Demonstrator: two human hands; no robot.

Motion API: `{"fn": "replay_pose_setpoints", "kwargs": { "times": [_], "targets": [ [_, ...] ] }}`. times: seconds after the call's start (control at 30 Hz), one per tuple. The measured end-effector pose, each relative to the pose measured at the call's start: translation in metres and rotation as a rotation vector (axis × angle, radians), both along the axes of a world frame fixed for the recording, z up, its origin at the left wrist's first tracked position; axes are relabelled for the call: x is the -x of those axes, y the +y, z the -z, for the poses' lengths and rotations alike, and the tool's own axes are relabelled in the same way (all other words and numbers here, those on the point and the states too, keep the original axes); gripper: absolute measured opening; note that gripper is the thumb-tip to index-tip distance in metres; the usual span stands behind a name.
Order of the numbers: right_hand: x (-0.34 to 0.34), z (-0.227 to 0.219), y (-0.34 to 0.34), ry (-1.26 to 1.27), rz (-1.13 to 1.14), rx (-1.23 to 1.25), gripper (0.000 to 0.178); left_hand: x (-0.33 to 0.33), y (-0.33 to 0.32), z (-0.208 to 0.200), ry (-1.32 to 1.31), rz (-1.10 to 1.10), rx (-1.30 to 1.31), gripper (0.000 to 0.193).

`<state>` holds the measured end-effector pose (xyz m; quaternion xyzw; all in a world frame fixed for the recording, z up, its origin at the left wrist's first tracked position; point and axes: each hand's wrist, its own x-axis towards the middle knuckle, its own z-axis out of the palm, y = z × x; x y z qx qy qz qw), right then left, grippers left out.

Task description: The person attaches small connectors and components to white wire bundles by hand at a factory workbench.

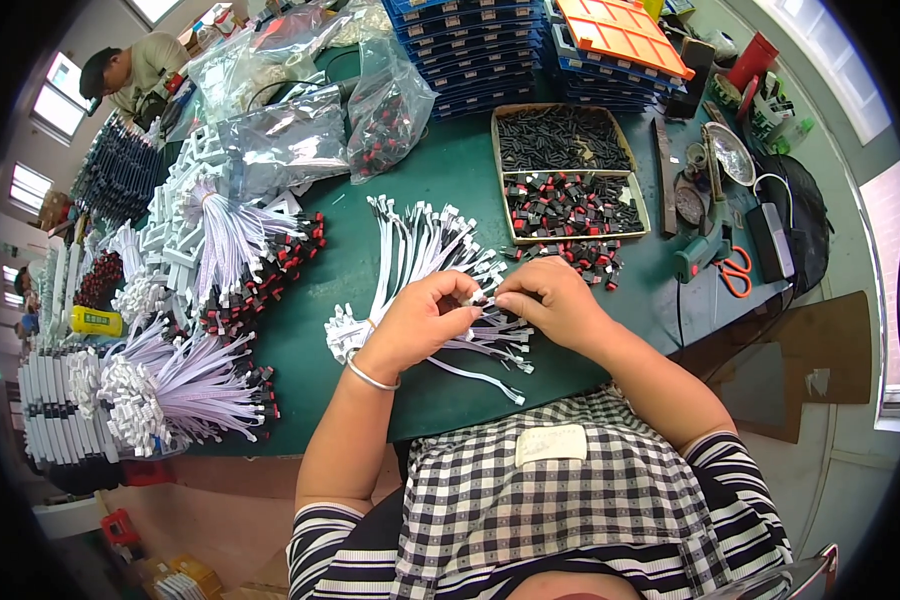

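A fanned bundle of white cables with small end connectors lies on the green tabletop in front of me. My left hand rests over the bundle, its thumb and fingers pinched on the end of one white cable. Close beside it, my right hand is closed too, thumb and forefinger meeting at that cable end. What sits between its fingertips is too small to make out. Just past my hands, small red-and-black connectors spill in front of a shallow divided box, which holds more of them and black sleeve-like pieces.
Further cable bundles and white frames crowd the left. Plastic bags and stacked blue trays stand at the back. To the right lie a green glue gun, orange-handled scissors and a black adapter. Another person sits far left.
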<state>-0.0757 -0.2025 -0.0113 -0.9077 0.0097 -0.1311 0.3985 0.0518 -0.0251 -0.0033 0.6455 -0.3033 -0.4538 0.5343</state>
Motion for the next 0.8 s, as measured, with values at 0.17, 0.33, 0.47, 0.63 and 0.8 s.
{"fn": "replay_pose_setpoints", "kwargs": {
  "times": [0.17,0.33,0.47,0.63,0.8],
  "targets": [
    [0.000,0.000,0.004,-0.038,0.025,-0.062,0.012,-0.001,-0.001,0.000,0.050,-0.012,0.057,0.017],
    [-0.002,0.000,0.008,-0.030,0.017,-0.078,0.011,-0.002,0.000,0.002,0.057,0.017,0.063,0.017],
    [-0.004,-0.006,0.010,-0.017,0.009,-0.032,0.011,-0.001,-0.002,-0.002,0.033,-0.002,0.008,0.013],
    [-0.006,-0.004,0.009,-0.074,-0.003,0.007,0.010,0.001,-0.004,-0.005,-0.050,0.007,-0.011,0.008],
    [-0.007,-0.006,0.006,-0.033,-0.024,-0.077,0.012,-0.001,-0.003,0.001,-0.090,0.028,0.023,0.008]
  ]
}}
